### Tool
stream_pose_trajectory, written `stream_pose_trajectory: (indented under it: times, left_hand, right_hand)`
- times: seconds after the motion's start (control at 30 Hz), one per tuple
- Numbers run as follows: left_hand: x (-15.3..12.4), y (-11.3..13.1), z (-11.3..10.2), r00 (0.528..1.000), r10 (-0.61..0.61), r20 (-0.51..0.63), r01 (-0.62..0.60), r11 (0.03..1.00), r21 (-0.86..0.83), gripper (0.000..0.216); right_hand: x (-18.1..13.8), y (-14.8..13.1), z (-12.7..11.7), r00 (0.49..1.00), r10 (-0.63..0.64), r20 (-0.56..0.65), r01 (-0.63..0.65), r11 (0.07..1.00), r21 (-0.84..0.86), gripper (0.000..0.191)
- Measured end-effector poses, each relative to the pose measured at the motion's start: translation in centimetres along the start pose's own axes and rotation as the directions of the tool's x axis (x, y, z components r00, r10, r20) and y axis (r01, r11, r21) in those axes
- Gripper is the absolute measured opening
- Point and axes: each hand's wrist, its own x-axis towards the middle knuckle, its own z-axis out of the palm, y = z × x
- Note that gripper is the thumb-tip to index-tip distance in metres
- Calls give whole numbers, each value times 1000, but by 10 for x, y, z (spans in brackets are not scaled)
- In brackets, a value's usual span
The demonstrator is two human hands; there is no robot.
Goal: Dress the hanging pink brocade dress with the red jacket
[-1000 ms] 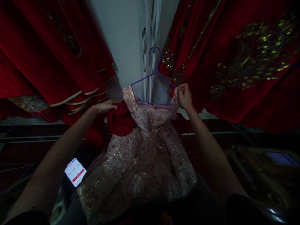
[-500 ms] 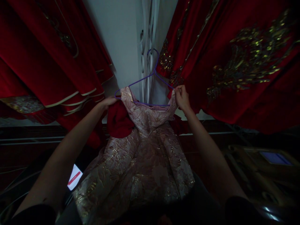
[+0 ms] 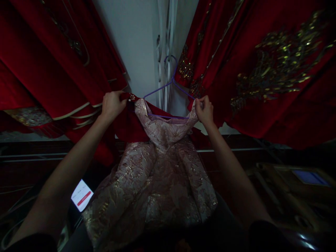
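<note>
A pink and gold brocade dress (image 3: 157, 175) hangs on a purple wire hanger (image 3: 168, 87) hooked on a white grille (image 3: 166, 42). My left hand (image 3: 112, 104) is closed on a red garment (image 3: 130, 122) lying behind the dress, lifting its beaded edge up to the hanger's left end. My right hand (image 3: 204, 110) pinches the dress's right shoulder strap at the hanger's right end. Both forearms reach up from below.
Red velvet garments with cream trim (image 3: 52, 70) hang at the left. Red fabric with gold embroidery (image 3: 262, 63) hangs at the right. A lit phone screen (image 3: 82, 195) lies at the lower left. A dark surface with a bluish screen (image 3: 309, 176) is at the right.
My left hand has risen from beside the red garment to the hanger's left end, pulling the red fabric up with it. My right hand has stayed at the right strap.
</note>
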Motion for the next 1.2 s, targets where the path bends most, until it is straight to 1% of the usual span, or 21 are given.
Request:
stream_pose_trajectory:
  times: [0.1,0.23,0.3,0.37,0.43,0.47,0.53,0.6,0.63,0.7,0.77,0.83,0.9,0.93,0.97,1.0,1.03,1.07,1.1,1.13,1.2]
  left_hand:
    - [-11,-9,-7,996,-33,88,29,998,50,37]
    - [-5,-15,-15,955,118,271,-116,993,-24,37]
    - [6,-12,-13,937,156,311,-137,987,-82,31]
    - [19,-3,-8,956,111,272,-69,985,-161,36]
    - [31,13,-1,981,57,185,-6,965,-262,41]
    - [34,23,2,989,52,141,-5,950,-312,41]
    - [31,50,6,993,93,65,-59,914,-402,39]
    - [16,78,9,987,162,14,-137,874,-467,37]
    - [4,91,11,978,210,21,-174,857,-485,34]
    - [-24,108,15,935,348,73,-275,837,-474,25]
    - [-50,109,20,846,508,161,-394,800,-453,19]
    - [-69,97,25,763,593,257,-461,778,-428,17]
    - [-76,79,28,719,611,331,-491,784,-381,16]
    - [-75,71,27,712,612,343,-499,786,-365,16]
    - [-73,63,25,719,612,328,-504,785,-360,17]
    - [-68,57,22,739,609,288,-502,783,-367,18]
    - [-63,52,19,766,599,233,-496,781,-380,21]
    - [-57,49,16,796,579,176,-482,782,-395,24]
    - [-51,46,14,825,550,127,-461,787,-410,27]
    - [-45,45,12,848,521,102,-435,792,-428,28]
    - [-32,44,14,867,482,125,-373,795,-478,28]
  right_hand:
    - [0,-1,0,1000,3,-13,-4,1000,-15,35]
    - [-1,-7,-4,999,10,43,-10,1000,13,34]
    - [-2,-11,-5,999,9,53,-10,1000,11,34]
    - [-4,-13,-5,999,7,46,-7,1000,-3,34]
    - [-5,-15,-3,999,3,46,-3,1000,-13,35]
    - [-6,-15,-2,999,2,51,-1,1000,-13,35]
    - [-6,-15,0,998,4,65,-3,1000,-3,36]
    - [-6,-15,-1,996,12,83,-13,1000,14,36]
    - [-6,-14,-1,996,18,92,-20,999,25,36]
    - [-5,-11,-4,993,28,111,-34,998,51,36]
    - [-2,-7,-6,992,38,124,-48,996,79,37]
    - [5,-3,-8,991,61,122,-73,992,105,37]
    - [18,1,-10,975,117,189,-141,982,123,36]
    - [28,1,-11,943,154,296,-198,972,127,36]
    - [39,1,-12,881,190,434,-263,958,114,35]
    - [52,-2,-13,766,216,605,-329,941,80,34]
    - [64,-5,-13,616,227,754,-379,925,31,30]
    - [75,-9,-12,509,250,824,-400,916,-31,25]
    - [85,-14,-10,431,261,864,-402,912,-74,22]
    - [92,-19,-7,380,250,891,-392,915,-89,21]
    - [98,-27,5,339,175,924,-345,937,-50,22]
